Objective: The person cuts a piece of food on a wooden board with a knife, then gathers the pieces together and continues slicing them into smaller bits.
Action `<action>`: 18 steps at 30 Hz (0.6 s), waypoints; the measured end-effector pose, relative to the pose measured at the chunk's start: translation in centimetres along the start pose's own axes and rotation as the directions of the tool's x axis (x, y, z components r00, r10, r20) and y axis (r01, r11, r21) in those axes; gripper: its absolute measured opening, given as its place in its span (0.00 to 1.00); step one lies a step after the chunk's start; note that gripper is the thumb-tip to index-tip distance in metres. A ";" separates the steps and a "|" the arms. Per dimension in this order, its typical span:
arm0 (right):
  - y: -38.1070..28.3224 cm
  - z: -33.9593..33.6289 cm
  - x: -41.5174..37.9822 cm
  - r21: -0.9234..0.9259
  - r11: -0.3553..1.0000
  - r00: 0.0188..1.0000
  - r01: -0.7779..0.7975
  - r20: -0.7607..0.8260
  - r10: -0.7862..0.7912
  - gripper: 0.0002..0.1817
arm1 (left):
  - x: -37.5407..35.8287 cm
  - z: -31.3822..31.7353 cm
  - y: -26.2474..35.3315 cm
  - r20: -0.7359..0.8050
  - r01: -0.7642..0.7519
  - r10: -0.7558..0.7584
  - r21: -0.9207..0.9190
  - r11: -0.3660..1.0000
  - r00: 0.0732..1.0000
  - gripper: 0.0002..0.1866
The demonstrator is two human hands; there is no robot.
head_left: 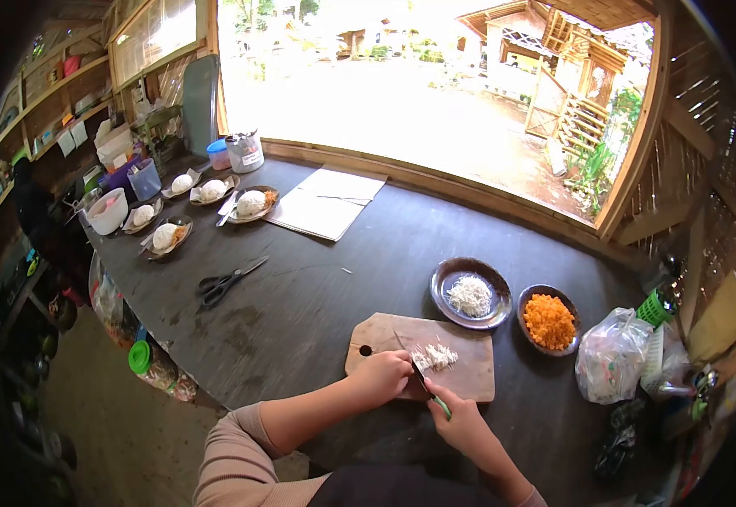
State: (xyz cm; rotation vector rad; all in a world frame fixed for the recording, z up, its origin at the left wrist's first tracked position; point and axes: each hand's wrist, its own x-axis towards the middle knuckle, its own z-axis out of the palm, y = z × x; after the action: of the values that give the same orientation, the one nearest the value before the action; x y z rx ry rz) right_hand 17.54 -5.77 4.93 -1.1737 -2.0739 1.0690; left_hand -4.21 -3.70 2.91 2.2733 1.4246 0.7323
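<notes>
A wooden cutting board [469, 372] lies at the table's front edge, with chopped white pieces [441, 356] on it. My right hand [463, 422] is closed round the green handle of a knife [419, 372], whose blade points up and to the left over the board. Beside the blade, my left hand [381, 376] is closed at the board's left part; what its fingers hold is hidden. Behind the board stands a dark plate [441, 287] with white shreds [470, 296]. To its right is a bowl [527, 331] of orange shredded food [549, 321].
Black scissors [226, 283] lie left of centre. Several plates with white mounds, one of them a plate [254, 216], stand at the back left near paper sheets [327, 203] and a grey tub [245, 152]. A plastic bag [613, 355] is at the right.
</notes>
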 end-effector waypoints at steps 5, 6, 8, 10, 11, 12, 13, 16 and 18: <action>-0.2 -0.1 0.1 -0.042 0.999 0.999 -0.017 0.047 0.019 0.21 | 0.0 -0.3 0.6 -0.020 0.004 -0.005 -0.033 0.999 1.000 0.07; -0.1 -0.1 0.1 -0.046 0.999 0.999 0.000 0.051 0.003 0.21 | 0.0 -0.4 0.6 -0.015 0.007 -0.007 -0.025 1.000 1.000 0.07; -0.4 -0.3 -0.1 -0.055 0.998 0.999 -0.006 0.048 0.008 0.21 | -0.1 -0.3 0.6 -0.009 0.009 -0.009 -0.016 1.000 1.000 0.07; -0.7 -0.6 -0.4 -0.067 0.998 0.999 -0.007 0.049 0.010 0.21 | -0.2 -0.2 0.5 -0.055 -0.013 0.011 -0.029 1.000 0.998 0.08; -0.7 -0.8 -0.6 -0.062 0.998 0.997 -0.033 0.066 0.037 0.21 | -0.2 -0.2 0.3 -0.060 -0.011 0.009 -0.027 1.000 0.998 0.08; -0.8 -1.0 -0.8 -0.058 0.996 0.994 -0.061 0.084 0.065 0.21 | -0.2 -0.2 0.2 -0.032 0.005 -0.006 -0.021 1.000 0.999 0.08; -1.0 -1.1 -0.9 -0.060 0.996 0.994 -0.059 0.088 0.064 0.21 | -0.2 -0.1 0.2 -0.003 0.021 -0.021 -0.016 1.000 1.000 0.09; -0.8 -1.2 -1.1 -0.036 0.999 1.000 0.007 0.013 -0.007 0.22 | -0.2 -0.1 0.2 0.010 0.015 -0.015 0.010 1.000 1.000 0.09; 0.2 -0.7 -1.0 -0.034 0.994 0.995 0.102 0.005 -0.102 0.22 | -0.2 -0.2 0.3 0.009 0.016 -0.016 0.012 1.000 1.000 0.09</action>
State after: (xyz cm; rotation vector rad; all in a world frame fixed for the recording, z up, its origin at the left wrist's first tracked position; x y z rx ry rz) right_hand 18.66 -6.31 5.13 -1.0697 -2.1380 0.9923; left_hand -4.19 -3.98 3.14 2.2691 1.4451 0.7089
